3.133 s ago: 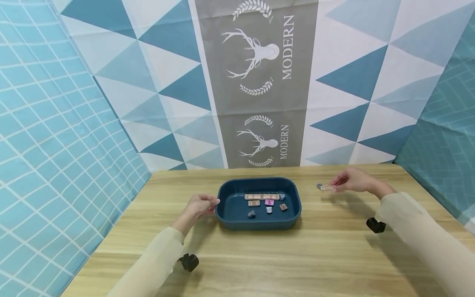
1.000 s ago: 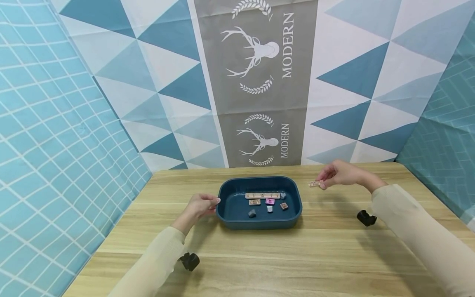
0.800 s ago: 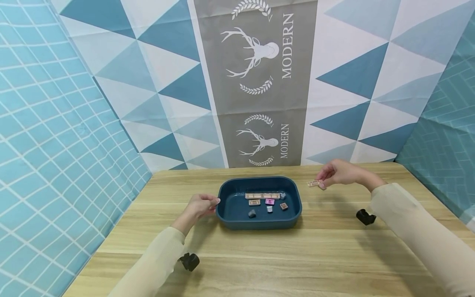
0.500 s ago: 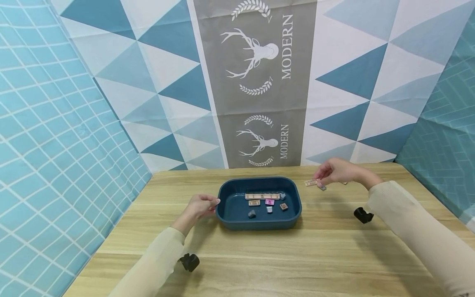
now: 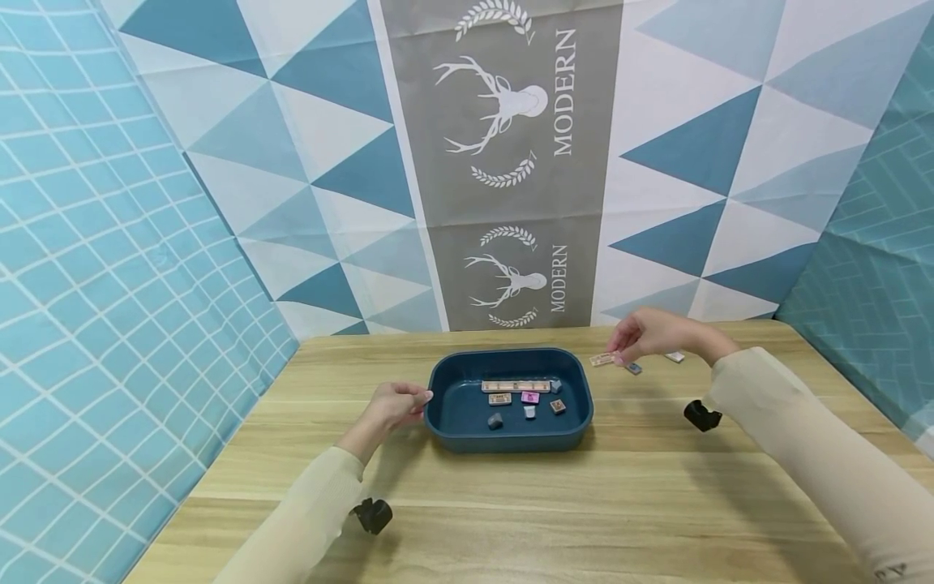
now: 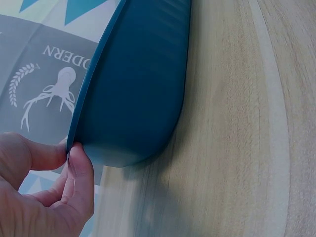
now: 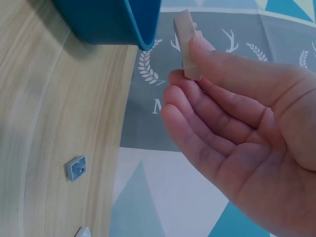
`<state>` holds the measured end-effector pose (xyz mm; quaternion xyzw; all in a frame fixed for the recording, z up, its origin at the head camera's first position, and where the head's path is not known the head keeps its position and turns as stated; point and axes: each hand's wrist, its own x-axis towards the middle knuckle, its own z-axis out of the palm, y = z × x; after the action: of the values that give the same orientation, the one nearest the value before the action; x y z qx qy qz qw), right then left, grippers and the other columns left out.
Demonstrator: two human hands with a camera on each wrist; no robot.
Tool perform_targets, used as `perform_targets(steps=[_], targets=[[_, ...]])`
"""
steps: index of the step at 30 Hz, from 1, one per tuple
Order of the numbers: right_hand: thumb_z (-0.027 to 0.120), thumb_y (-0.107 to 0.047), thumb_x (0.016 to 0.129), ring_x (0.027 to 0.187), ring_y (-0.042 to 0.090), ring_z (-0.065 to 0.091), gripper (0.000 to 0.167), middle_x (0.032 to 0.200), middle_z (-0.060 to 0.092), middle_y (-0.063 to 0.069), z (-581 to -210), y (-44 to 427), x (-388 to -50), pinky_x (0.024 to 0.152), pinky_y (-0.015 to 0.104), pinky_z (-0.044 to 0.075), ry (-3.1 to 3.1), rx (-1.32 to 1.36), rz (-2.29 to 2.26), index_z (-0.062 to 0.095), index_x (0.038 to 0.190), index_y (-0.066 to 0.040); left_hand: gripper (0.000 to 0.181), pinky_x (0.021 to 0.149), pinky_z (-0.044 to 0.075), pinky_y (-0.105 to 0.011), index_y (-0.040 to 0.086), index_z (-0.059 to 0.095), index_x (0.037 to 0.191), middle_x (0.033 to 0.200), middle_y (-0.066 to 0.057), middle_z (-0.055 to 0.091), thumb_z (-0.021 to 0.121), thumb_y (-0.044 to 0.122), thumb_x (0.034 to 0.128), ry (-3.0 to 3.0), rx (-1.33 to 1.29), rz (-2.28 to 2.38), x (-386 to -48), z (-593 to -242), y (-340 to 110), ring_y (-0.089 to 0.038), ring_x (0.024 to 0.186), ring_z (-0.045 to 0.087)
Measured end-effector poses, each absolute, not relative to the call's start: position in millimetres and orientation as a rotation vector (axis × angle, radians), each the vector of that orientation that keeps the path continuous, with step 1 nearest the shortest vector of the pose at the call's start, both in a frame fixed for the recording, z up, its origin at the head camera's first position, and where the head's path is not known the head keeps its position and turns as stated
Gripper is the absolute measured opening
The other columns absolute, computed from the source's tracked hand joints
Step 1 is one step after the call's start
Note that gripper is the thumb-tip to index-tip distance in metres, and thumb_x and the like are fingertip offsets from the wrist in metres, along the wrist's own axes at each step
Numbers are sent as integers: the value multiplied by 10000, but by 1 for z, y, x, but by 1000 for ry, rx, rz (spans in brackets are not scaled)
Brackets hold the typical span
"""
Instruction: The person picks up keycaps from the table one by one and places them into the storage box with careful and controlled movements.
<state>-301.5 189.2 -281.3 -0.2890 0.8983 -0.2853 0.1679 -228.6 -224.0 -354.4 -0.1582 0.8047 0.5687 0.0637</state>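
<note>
A dark blue plastic tub (image 5: 508,444) stands on the wooden table. Inside it lie several keycaps: a long beige one (image 5: 516,387), a pink one (image 5: 530,397), a grey one (image 5: 495,421) and other small ones. My left hand (image 5: 394,403) pinches the tub's left rim between thumb and fingers, as the left wrist view shows closely. To the right of the tub and above the table, my right hand (image 5: 648,334) pinches a beige keycap (image 7: 184,44) between thumb and fingers. Below it on the table, a grey-blue keycap (image 7: 76,168) lies with its hollow underside and stem showing.
Another pale keycap (image 5: 675,356) lies on the table (image 5: 511,519) behind my right wrist. A black clip-like piece hangs beneath each forearm, one at the left (image 5: 374,516) and one at the right (image 5: 702,415). Patterned cloth (image 5: 511,162) walls the back and sides.
My right hand has lifted the beige keycap and moved left, closer to the tub. Two other keycaps on the table have come into view behind it. My left hand stays at the rim.
</note>
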Motion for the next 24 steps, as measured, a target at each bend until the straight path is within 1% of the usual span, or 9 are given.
perform_targets(steps=[2, 7, 16, 24], targets=[[717, -158, 861, 804, 124, 625, 223, 896, 711, 46, -280, 187, -301, 768, 285, 550, 2551, -820, -810, 691, 1024, -8, 230, 694, 584, -223, -81, 626, 1084, 903, -56, 581, 629, 82, 921, 2428, -483, 1720, -228, -354, -224, -106, 751, 569], [712, -153, 865, 805, 125, 633, 212, 902, 710, 47, -278, 182, -302, 786, 320, 566, 2543, -822, -796, 689, 1020, -10, 246, 692, 585, -217, -77, 624, 1098, 916, -61, 584, 631, 94, 923, 2425, -496, 1715, -229, -354, -224, -105, 754, 574], [717, -140, 858, 784, 118, 621, 191, 892, 711, 60, -273, 175, -310, 751, 259, 545, 2526, -845, -744, 695, 992, -6, 246, 687, 582, -221, -84, 617, 1102, 902, -60, 577, 624, 89, 926, 2425, -491, 1710, -229, -353, -223, -107, 754, 566], [726, -127, 848, 772, 93, 632, 174, 883, 724, 78, -271, 168, -312, 744, 249, 557, 2515, -920, -741, 705, 964, 2, 246, 672, 578, -209, -94, 615, 1106, 888, -53, 576, 620, 73, 925, 2415, -493, 1725, -230, -354, -223, -97, 731, 566]])
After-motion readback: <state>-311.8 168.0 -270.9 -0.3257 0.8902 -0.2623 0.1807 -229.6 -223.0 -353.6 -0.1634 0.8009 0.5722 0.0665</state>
